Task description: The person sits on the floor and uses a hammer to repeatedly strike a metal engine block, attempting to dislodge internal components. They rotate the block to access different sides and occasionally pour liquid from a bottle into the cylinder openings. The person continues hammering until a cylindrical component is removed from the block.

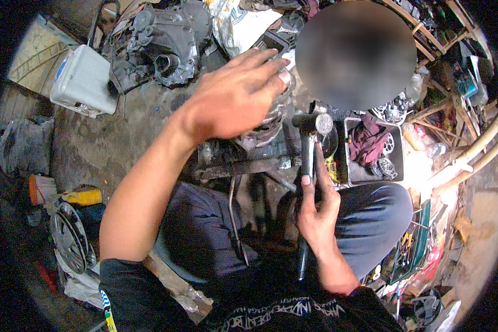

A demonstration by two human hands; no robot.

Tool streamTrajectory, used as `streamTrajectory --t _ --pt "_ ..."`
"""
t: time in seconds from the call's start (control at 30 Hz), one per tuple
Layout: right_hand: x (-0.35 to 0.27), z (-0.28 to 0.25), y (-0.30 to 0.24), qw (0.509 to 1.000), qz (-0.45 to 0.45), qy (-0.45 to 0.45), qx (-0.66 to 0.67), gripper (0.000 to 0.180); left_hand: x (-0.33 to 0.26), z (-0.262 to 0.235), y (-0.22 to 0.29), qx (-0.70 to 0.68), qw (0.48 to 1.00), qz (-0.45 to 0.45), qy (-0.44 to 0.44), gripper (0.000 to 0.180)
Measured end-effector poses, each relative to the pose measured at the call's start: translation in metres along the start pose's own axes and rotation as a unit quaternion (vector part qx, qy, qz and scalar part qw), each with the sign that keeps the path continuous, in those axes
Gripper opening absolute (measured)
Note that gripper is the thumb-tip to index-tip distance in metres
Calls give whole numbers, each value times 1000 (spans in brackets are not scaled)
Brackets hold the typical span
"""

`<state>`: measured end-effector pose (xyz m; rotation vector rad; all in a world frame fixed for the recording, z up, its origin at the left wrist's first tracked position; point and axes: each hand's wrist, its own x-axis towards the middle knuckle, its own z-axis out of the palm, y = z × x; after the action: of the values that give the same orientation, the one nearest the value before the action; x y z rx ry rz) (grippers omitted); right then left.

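Hammer (310, 149) stood upright between the person's knees, its dark metal head at the top and its slim dark handle running down, clasped by the right hand (315, 207) with the thumb laid along the shaft, seemingly to keep it steady. Just left of it, the left hand (235, 97) lay spread, fingers open, over a greasy grey machine part (260, 138), apparently bracing it. Beyond sat a black tray (371, 160) holding a maroon rag (368, 138), and a white plastic canister (83, 80) lay far left
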<state>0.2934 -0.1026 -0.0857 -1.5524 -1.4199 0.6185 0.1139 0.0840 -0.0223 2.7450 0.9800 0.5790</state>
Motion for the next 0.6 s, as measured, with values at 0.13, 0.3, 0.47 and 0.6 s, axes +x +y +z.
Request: streamTrajectory --t 0.13,0.3,0.47,0.6 --pt "2 -2 0 1000 -20 17 12 56 7 -5 -4 -37 996 -71 -41 57" --pt "-3 -5 -3 997 42 -7 60 55 3 -16 -9 -12 993 -88 -74 75" --pt "-8 -6 -8 993 46 -39 98 49 5 -23 1 -60 991 -109 -56 78" --pt "-15 -5 -10 993 -23 -49 109 49 9 -27 19 -2 978 -207 -13 74"
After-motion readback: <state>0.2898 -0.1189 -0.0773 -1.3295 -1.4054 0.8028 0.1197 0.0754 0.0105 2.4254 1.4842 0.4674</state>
